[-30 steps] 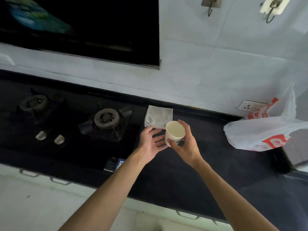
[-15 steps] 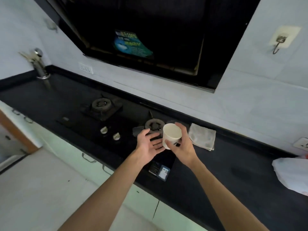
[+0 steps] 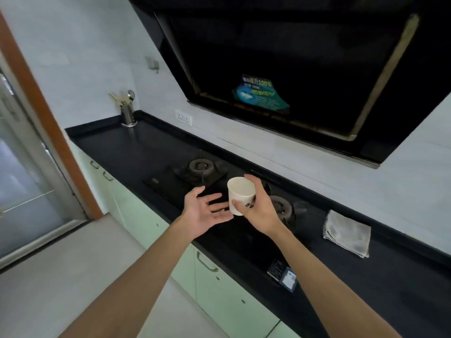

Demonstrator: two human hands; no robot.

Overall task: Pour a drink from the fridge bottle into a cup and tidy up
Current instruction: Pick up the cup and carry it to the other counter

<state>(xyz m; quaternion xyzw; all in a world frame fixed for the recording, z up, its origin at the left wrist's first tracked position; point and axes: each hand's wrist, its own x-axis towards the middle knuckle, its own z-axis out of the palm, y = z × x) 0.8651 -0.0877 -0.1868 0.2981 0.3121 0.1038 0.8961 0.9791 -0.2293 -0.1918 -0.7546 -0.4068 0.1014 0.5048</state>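
A white paper cup (image 3: 240, 197) is held upright in the air above the stove, its inside looking empty. My right hand (image 3: 262, 211) wraps around its right side and base. Just left of the cup, my left hand (image 3: 205, 212) is spread palm up with the fingers apart, its fingertips near the cup's bottom edge but holding nothing. No bottle and no fridge are in view.
Below my hands a two-burner gas stove (image 3: 202, 167) is set in the black countertop (image 3: 136, 147). A folded grey cloth (image 3: 346, 236) lies to the right. A metal utensil holder (image 3: 128, 113) stands at the far left corner, under the black range hood (image 3: 292, 69). A glass door (image 3: 22, 172) is at left.
The view has swung to the left along the counter; the plastic bag has left the frame and the glass door has appeared. My left hand has opened away from the cup, which my right hand keeps.
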